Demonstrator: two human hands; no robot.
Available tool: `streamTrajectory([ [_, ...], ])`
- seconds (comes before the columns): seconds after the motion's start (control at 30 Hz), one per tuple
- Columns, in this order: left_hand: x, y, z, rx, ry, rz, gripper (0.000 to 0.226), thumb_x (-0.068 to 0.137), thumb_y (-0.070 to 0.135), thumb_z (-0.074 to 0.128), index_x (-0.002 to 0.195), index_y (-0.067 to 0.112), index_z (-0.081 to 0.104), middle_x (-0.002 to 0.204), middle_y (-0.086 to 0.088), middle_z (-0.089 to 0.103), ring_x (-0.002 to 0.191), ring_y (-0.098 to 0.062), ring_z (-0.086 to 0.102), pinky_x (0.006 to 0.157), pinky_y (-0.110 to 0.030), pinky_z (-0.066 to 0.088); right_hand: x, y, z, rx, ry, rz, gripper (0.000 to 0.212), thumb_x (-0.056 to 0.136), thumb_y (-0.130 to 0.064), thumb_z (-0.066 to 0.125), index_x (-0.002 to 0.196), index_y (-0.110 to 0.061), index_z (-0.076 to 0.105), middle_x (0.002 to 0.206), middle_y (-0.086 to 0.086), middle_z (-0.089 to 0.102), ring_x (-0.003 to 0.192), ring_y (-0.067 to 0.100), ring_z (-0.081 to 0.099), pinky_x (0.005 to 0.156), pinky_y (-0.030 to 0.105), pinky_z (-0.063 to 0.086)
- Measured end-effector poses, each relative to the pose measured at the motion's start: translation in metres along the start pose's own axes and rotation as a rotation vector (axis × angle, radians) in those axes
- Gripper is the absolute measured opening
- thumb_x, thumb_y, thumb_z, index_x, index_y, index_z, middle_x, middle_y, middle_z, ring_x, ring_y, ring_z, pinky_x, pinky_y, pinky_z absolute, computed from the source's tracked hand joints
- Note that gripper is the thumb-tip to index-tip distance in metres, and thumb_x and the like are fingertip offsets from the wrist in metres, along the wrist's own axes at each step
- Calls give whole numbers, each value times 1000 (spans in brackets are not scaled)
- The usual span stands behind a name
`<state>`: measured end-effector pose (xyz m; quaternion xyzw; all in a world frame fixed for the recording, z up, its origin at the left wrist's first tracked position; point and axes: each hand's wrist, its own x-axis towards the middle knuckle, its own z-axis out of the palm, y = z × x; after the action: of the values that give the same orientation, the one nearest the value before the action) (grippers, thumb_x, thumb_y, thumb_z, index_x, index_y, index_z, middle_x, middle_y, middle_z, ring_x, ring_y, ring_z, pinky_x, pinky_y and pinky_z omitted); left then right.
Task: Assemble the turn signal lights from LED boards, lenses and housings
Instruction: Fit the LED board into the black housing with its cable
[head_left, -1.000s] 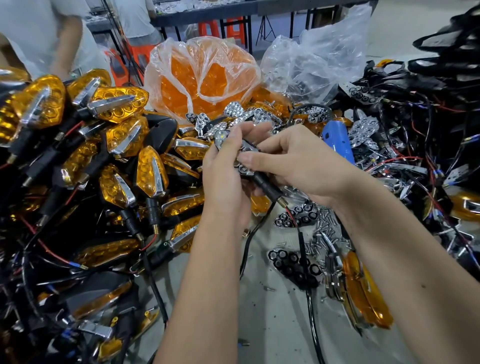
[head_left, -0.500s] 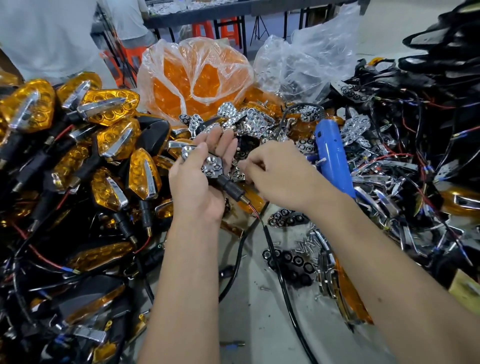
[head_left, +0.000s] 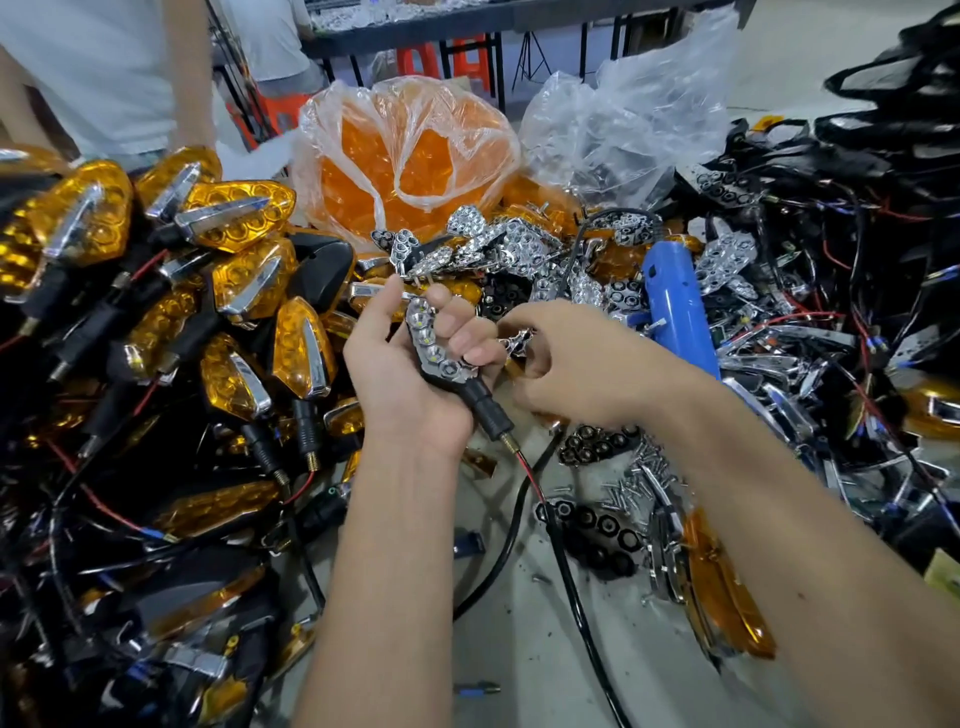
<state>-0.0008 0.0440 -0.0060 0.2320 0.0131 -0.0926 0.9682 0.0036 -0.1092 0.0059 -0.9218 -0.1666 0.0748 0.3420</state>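
Honestly, mid-frame, the left hand (head_left: 410, 374) curls round the half-built signal housing (head_left: 441, 358); the right hand (head_left: 566, 358) pinches a chrome reflector (head_left: 517, 338) beside it, which could slip mid-fitting.

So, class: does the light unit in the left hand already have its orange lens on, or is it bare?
Bare. The light unit in the left hand shows its uncovered chrome reflector cups.

Left hand (head_left: 402, 364) grips housing (head_left: 447, 364); right hand (head_left: 576, 358) pinches reflector (head_left: 514, 340).
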Motion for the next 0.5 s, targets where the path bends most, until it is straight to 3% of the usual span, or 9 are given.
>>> streamTrajectory([
  [0.13,2,-1,1,58,26,-35,23,89,27,63,73,19,48,60,9,36,47,-7,30,43,-19,31,2,11,-9,198,99,-51,58,93,-4,61,148,-18,55,73,2,73,48,2,53,46,17,41],
  [0.27,2,-2,4,70,36,-48,20,80,1,59,79,16,46,66,4,37,49,-7,31,44,-17,32,1,14,-20,560,228,-81,57,102,-2,55,154,-27,49,71,-4,57,53,7,53,43,17,38],
  [0.37,1,-6,10,60,34,-38,16,82,1,59,91,11,52,70,2,40,52,-7,34,47,-16,35,-1,12,-25,901,244,-68,51,107,-3,52,154,-24,47,83,5,50,51,11,46,39,20,32],
  [0.5,1,-7,11,-24,-3,-67,17,90,8,56,107,7,56,82,-4,50,57,-9,37,49,-18,41,-1,7,-28,1090,293,6,42,109,-4,46,148,-17,54,97,16,53,50,12,50,40,20,34],
])
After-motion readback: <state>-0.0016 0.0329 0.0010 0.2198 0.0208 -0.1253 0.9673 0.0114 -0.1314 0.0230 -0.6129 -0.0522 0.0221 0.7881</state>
